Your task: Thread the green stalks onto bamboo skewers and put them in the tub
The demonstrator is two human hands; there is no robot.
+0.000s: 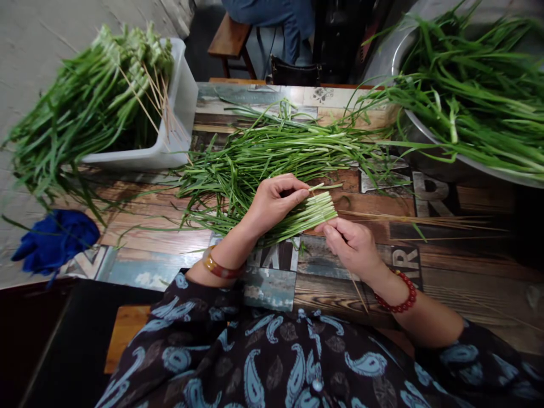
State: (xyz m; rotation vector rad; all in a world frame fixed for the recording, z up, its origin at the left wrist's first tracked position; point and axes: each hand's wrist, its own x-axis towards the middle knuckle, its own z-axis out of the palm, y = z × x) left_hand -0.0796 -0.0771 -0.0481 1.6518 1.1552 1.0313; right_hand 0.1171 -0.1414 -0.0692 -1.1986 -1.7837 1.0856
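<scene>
A flat row of garlic chives (312,212) lies side by side in front of me, its pale cut ends pointing right. My left hand (278,201) is closed over its far side, thumb and fingers pinching a chive stalk. At the near right corner of the row, my right hand (351,241) is closed around a thin bamboo skewer (359,293), whose tail sticks out below the palm toward me. The skewer's front part is hidden by fingers and stalks. Just beyond my hands, a loose heap of chives (272,150) spreads over the wood-patterned table (263,289).
Skewered chives fill a white plastic bin (181,96) at the far left. A metal basin (399,54) of loose chives stands at right. Bare skewers (433,220) lie right of my hands, a blue glove (57,243) at left. Beyond the table, a person (276,20) sits near a wooden stool (229,37).
</scene>
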